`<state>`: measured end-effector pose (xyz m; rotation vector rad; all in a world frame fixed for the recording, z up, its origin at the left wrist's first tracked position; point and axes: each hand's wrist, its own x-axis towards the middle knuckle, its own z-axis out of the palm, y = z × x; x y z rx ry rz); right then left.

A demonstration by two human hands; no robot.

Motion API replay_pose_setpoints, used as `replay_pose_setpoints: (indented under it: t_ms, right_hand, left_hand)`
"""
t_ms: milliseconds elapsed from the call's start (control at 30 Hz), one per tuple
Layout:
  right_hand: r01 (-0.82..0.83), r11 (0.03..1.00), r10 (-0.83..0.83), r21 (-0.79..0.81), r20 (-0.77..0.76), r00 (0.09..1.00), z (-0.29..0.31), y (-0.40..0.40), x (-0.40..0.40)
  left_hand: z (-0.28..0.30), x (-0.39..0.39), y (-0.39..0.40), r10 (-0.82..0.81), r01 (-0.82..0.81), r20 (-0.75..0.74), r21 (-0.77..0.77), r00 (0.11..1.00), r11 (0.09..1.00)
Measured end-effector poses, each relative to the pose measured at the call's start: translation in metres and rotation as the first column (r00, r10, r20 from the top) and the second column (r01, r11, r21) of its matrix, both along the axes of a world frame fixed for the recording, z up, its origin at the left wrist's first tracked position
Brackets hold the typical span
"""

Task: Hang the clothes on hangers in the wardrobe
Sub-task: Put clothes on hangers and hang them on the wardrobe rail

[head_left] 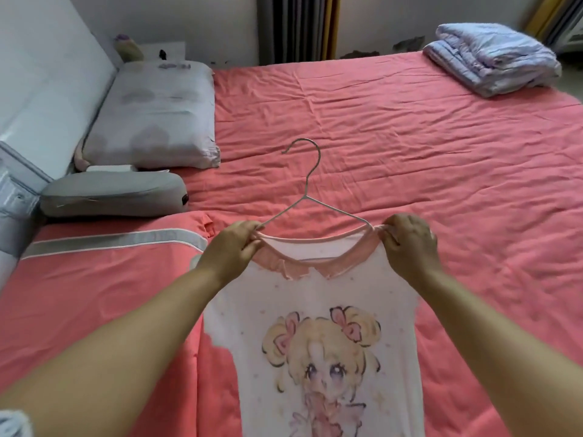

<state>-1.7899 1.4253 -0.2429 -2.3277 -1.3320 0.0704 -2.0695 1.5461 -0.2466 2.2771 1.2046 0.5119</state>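
Note:
A white top (315,326) with a pink collar and a cartoon girl print is held up over the bed in the head view. A thin metal hanger (307,181) sits inside its neck opening, with the hook pointing away from me. My left hand (232,252) pinches the left side of the collar where the hanger arm enters. My right hand (408,244) pinches the right side of the collar over the other hanger arm. The hanger's lower bar is hidden inside the top.
The pink bed (394,127) spreads out under the top. A white pillow (154,115) and a grey cushion (110,192) lie at the left. A folded light-blue quilt (492,58) sits at the far right corner. Curtains (296,26) hang behind the bed.

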Motion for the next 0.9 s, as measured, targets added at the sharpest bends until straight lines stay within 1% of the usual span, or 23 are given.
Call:
replay_pose_setpoints:
  t_ms: [100, 233, 267, 333, 400, 433, 467, 533, 600, 633, 667, 700, 767, 800, 867, 900]
  right_hand:
    - [-0.026, 0.997, 0.024, -0.072, -0.033, 0.999, -0.059, 0.025, 0.012]
    - [-0.068, 0.988, 0.059, -0.139, -0.072, 0.996, -0.135, 0.039, 0.018]
    - [-0.071, 0.985, 0.060, -0.155, -0.075, 0.995, -0.145, 0.039, 0.017]
    - [-0.061, 0.985, 0.047, -0.164, -0.084, 0.995, -0.181, 0.048, 0.019]
    - [-0.037, 0.984, 0.014, -0.175, -0.127, 0.992, -0.192, 0.051, 0.015]
    - [-0.029, 0.985, 0.005, -0.173, -0.137, 0.991, -0.204, 0.053, 0.014]
    - [-0.018, 0.985, -0.006, -0.173, -0.132, 0.991, -0.215, 0.056, 0.012]
    - [-0.017, 0.993, 0.010, -0.116, -0.058, 0.998, -0.234, 0.055, 0.009]
    - [-0.011, 0.999, 0.012, -0.044, 0.028, 1.000, -0.242, 0.047, 0.002]
    - [-0.027, 1.000, 0.028, -0.014, 0.059, 0.998, -0.246, 0.042, -0.001]
    - [-0.044, 0.999, 0.046, -0.022, 0.070, 0.997, -0.250, 0.037, -0.002]
    - [-0.064, 0.996, 0.068, -0.062, 0.055, 0.996, -0.251, 0.034, -0.004]
    - [-0.090, 0.975, 0.084, -0.204, -0.041, 0.996, -0.245, 0.030, -0.005]
    - [-0.103, 0.963, 0.084, -0.247, -0.085, 0.993, -0.242, 0.029, -0.004]
    - [-0.147, 0.955, 0.115, -0.259, -0.136, 0.984, -0.226, 0.024, -0.004]
    - [-0.172, 0.961, 0.147, -0.216, -0.124, 0.981, -0.217, 0.020, -0.006]
  left_hand:
    - [-0.049, 0.012, 0.019, 0.031, -0.035, -0.069, -0.056, 0.997, 0.998]
    - [-0.115, 0.019, 0.035, 0.088, -0.106, -0.160, -0.111, 0.983, 0.988]
    - [-0.122, 0.019, 0.036, 0.107, -0.130, -0.178, -0.124, 0.978, 0.984]
    - [-0.157, 0.025, 0.044, 0.154, -0.182, -0.195, -0.133, 0.969, 0.974]
    - [-0.168, 0.026, 0.043, 0.190, -0.222, -0.200, -0.151, 0.961, 0.963]
    - [-0.182, 0.027, 0.044, 0.206, -0.239, -0.214, -0.141, 0.955, 0.961]
    - [-0.193, 0.029, 0.043, 0.219, -0.258, -0.259, -0.127, 0.941, 0.958]
    - [-0.212, 0.029, 0.040, 0.226, -0.252, -0.343, -0.034, 0.912, 0.967]
    - [-0.225, 0.027, 0.030, 0.255, -0.246, -0.363, 0.072, 0.896, 0.967]
    - [-0.229, 0.025, 0.026, 0.273, -0.257, -0.362, 0.093, 0.891, 0.962]
    - [-0.230, 0.023, 0.022, 0.277, -0.263, -0.374, 0.090, 0.885, 0.961]
    - [-0.230, 0.023, 0.019, 0.274, -0.261, -0.393, 0.088, 0.878, 0.961]
    - [-0.224, 0.024, 0.013, 0.239, -0.250, -0.466, 0.038, 0.852, 0.967]
    - [-0.221, 0.024, 0.012, 0.198, -0.242, -0.513, -0.019, 0.835, 0.970]
    - [-0.208, 0.023, 0.010, 0.170, -0.245, -0.528, -0.075, 0.832, 0.967]
    - [-0.200, 0.021, 0.006, 0.170, -0.250, -0.515, -0.090, 0.840, 0.964]
